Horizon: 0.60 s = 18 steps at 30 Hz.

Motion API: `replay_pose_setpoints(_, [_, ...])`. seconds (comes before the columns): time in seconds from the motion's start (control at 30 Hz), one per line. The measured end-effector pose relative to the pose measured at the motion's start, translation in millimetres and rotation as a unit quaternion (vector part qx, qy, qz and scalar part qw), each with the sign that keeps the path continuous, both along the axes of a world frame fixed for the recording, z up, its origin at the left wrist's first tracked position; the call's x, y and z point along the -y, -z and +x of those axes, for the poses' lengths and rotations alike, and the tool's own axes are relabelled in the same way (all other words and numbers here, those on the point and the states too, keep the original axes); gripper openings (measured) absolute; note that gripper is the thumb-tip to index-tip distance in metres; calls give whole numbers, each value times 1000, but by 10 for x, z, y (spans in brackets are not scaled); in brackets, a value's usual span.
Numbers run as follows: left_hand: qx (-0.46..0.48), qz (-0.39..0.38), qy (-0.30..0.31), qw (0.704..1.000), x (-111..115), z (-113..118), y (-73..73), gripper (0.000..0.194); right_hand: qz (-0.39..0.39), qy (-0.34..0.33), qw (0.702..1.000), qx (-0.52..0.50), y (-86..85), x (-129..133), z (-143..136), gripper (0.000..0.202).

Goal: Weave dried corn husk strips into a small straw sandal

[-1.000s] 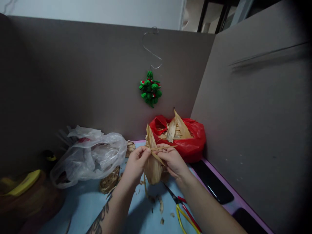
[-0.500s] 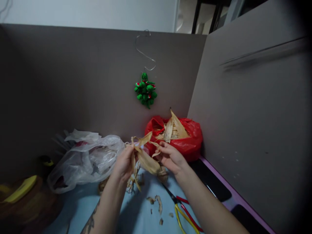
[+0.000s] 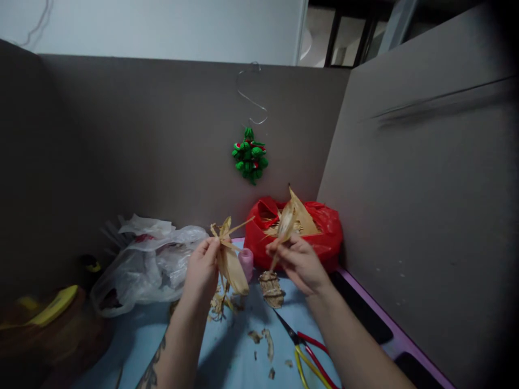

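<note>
My left hand is closed on a knotted bundle of dried corn husk, whose broad piece hangs down and whose thin strips stick out at the top. To the right, my right hand pinches a separate husk strip, its wide end pointing up in front of the red bag. Below that hand a brown braided piece stands on the blue cloth. Scissors with red and yellow handles lie in front of it, beside small husk scraps.
An open red plastic bag full of husks sits at the back right. A pink spool stands between my hands. Left are a clear plastic bag and a dark container with yellow. A green ornament hangs on the grey partition.
My hands have moved apart; the right one has gone right and now holds a husk strip upright. The braided piece and pink spool show more fully. The view has shifted slightly.
</note>
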State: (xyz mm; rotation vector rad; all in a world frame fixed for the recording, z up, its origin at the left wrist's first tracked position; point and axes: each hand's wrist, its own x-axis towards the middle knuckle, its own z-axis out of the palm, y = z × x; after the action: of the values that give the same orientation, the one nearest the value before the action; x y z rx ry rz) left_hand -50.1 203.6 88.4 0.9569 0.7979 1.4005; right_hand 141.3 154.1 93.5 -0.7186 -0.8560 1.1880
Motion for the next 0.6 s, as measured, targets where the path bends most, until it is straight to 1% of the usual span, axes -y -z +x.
replay_pose_setpoints(0.03, [-16,9,-1,1000,27,42,18,28,-12,-42,998,36,35,17,-124,21])
replay_pose_setpoints(0.07, [-32,19,-3,999,53,77,33,27,-13,-64,996,68,75,30,-233,18])
replay_pose_setpoints(0.1, [-43,27,-3,999,79,105,43,26,-6,-67,993,102,118,39,-326,16])
replay_pose_setpoints(0.13, [-47,29,4,998,103,129,44,25,-1,-63,988,141,157,45,-398,14])
replay_pose_setpoints(0.2, [-34,16,37,999,148,157,17,25,-7,-38,978,207,211,62,-473,10])
replay_pose_setpoints(0.27, [-12,-1,63,998,176,145,-42,25,-25,-2,969,247,211,86,-442,7])
replay_pose_setpoints(0.3, [-1,-1,56,998,180,118,-79,26,-29,25,966,254,188,96,-385,5])
replay_pose_setpoints(0.37, [3,12,-3,1000,165,24,-158,25,-13,100,960,262,106,85,-194,4])
replay_pose_setpoints(0.4, [3,21,-40,999,149,-38,-194,25,3,152,955,254,53,52,-69,5])
replay_pose_setpoints(0.43, [0,32,-70,997,128,-102,-227,25,19,201,948,248,-5,-5,67,9])
replay_pose_setpoints(0.47, [5,39,-101,994,106,-163,-253,25,36,263,933,243,-63,-87,205,11])
replay_pose_setpoints(0.53, [21,49,-131,990,63,-256,-280,24,53,340,907,244,-171,-302,459,14])
replay_pose_setpoints(0.57, [28,51,-132,990,46,-281,-280,24,49,344,908,236,-218,-414,560,16])
replay_pose_setpoints(0.6, [29,50,-125,990,33,-290,-271,25,24,332,919,212,-260,-513,635,18])
